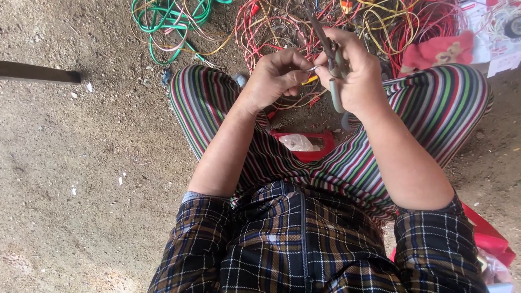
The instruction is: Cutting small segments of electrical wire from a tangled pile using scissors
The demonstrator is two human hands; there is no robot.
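Bare dirt floor [65, 163], pebbled, open and roomy across the whole left side, broken only by a dark bar [38, 72] jutting in from the left edge. Far across the top, a tangle of red and yellow wires [325, 21] running to the frame's upper edge, with a green coil [168, 21] further left. Right hand [355, 73] closed around grey-handled pliers [332, 59], tips pointing far and left, handles hanging down toward the lap. Left hand [277, 76] closed, fingertips pinching a thin wire end [313, 69] right at the plier jaws; both hands nearly touching, held above the gap between striped knees. Below them, on the floor between the legs, a red tray [320, 146] holding a crumpled clear bag [297, 142]. Red cloth [445, 50] lying far right, beside the right knee. Little free room on the right: another red object [491, 236] pressed against the near right hip, close to the frame edge.
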